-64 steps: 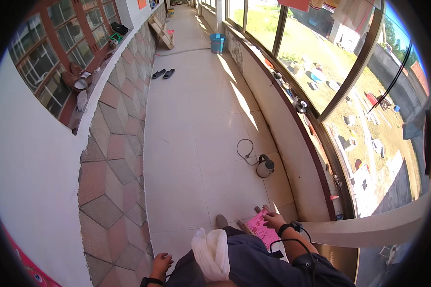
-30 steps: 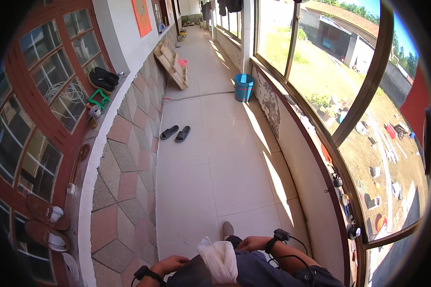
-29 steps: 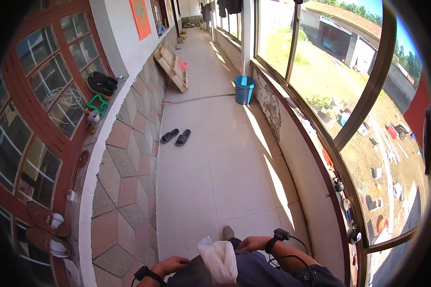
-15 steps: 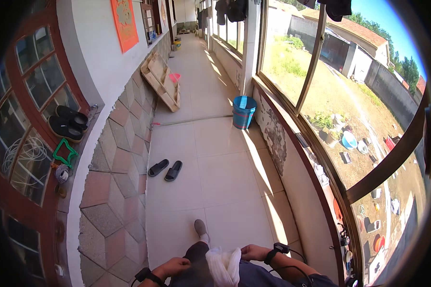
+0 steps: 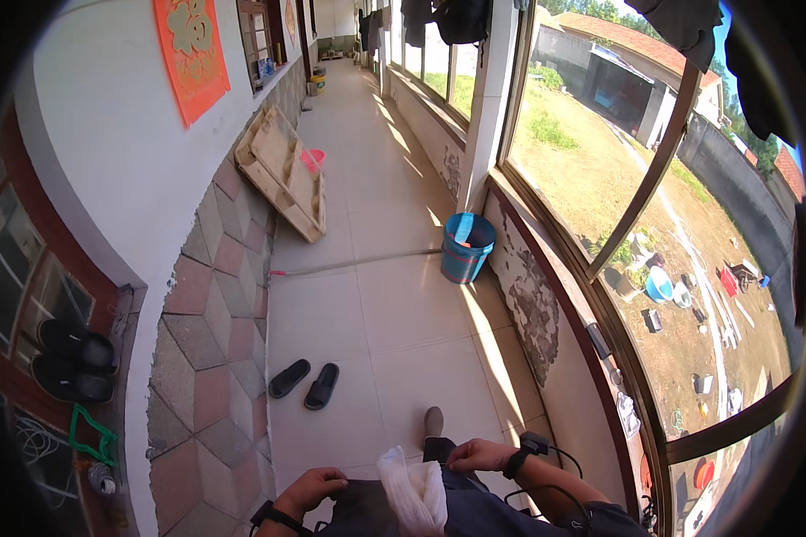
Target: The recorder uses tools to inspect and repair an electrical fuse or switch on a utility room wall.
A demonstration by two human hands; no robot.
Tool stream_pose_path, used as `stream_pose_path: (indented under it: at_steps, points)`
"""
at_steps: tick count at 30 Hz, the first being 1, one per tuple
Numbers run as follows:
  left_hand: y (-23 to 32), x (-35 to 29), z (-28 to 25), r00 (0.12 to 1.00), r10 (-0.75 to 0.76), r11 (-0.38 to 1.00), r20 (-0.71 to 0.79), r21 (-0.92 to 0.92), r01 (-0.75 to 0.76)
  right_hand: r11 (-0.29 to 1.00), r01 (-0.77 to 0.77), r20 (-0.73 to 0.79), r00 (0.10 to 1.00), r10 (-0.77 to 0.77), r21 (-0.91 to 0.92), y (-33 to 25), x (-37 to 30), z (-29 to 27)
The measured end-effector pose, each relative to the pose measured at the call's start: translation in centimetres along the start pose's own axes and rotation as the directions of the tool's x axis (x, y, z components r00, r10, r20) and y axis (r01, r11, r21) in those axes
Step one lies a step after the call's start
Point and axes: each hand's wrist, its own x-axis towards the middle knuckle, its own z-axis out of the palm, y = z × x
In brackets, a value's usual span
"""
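Note:
My left hand (image 5: 315,488) is closed at the lower edge of the view, its fingertips pinched at the edge of a dark cloth (image 5: 360,506) in front of my body. On the other side my right hand (image 5: 479,455) pinches the same dark fabric, its thumb and fingers pressed together. Between the hands hangs a knotted or twisted white cloth (image 5: 414,492), which neither hand touches. Black straps circle both wrists, with cables along the right forearm. One foot in a greyish shoe (image 5: 433,421) shows ahead of the cloth.
Black slippers (image 5: 322,386) lie on the tiled floor ahead. Farther on, a thin hose (image 5: 358,264) crosses to a blue bucket (image 5: 467,249) by the window wall. A wooden frame (image 5: 282,174) leans on the left wall beside a pink bucket (image 5: 312,160). Dark shoes (image 5: 76,358) rest on the left ledge.
My view has moved forward along the corridor, so the slippers and bucket appear nearer. The visible foot is farther right. Both hands keep their pinch at the dark cloth.

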Motion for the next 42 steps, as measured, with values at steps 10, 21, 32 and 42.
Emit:
stream_pose_path:
  at_steps: [10,21,32,42]
  points:
    - [17.6,16.4,-7.7,0.962,-0.021,0.999,-0.271,-0.041,0.01,0.996,0.083,0.058,0.995,-0.084,0.026,-11.8,15.2,-23.0]
    - [28.5,32.8,-20.3,0.774,-0.25,0.968,-0.581,-0.13,0.214,0.983,-0.011,-0.202,0.978,0.048,0.182,-23.1,30.5,-45.1]
    - [55.4,54.9,-38.4,0.841,-0.083,0.989,-0.535,0.057,0.134,0.785,-0.037,-0.578,0.655,0.487,0.619,-24.9,39.2,-64.7]
    - [71.9,70.5,-48.1,0.8,-0.055,0.996,-0.598,0.021,0.084,0.801,-0.052,-0.569,0.676,0.468,0.597,-36.5,54.8,-84.5]
